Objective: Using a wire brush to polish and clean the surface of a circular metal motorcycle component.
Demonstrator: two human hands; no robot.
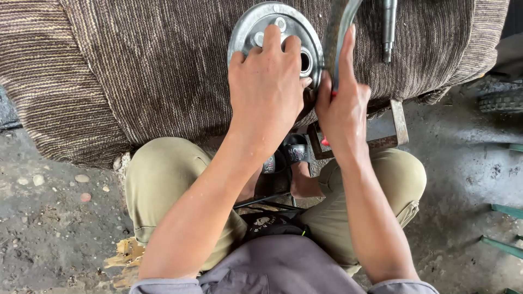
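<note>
A round silver metal disc (256,24) with a centre hole and bolts lies on a brown striped cloth (136,71). My left hand (267,87) lies flat on the disc, fingers spread over it and pressing down. My right hand (343,103) grips a curved grey metal strip (339,32) that rises past the disc's right edge. A bit of red shows under the right palm; what it belongs to is hidden.
A steel shaft (388,27) rests on the cloth at the upper right. A rusty metal frame (395,128) sticks out below the cloth near my knees. Rough concrete floor (49,228) with pebbles surrounds me. Green metal bars (504,226) lie at the right edge.
</note>
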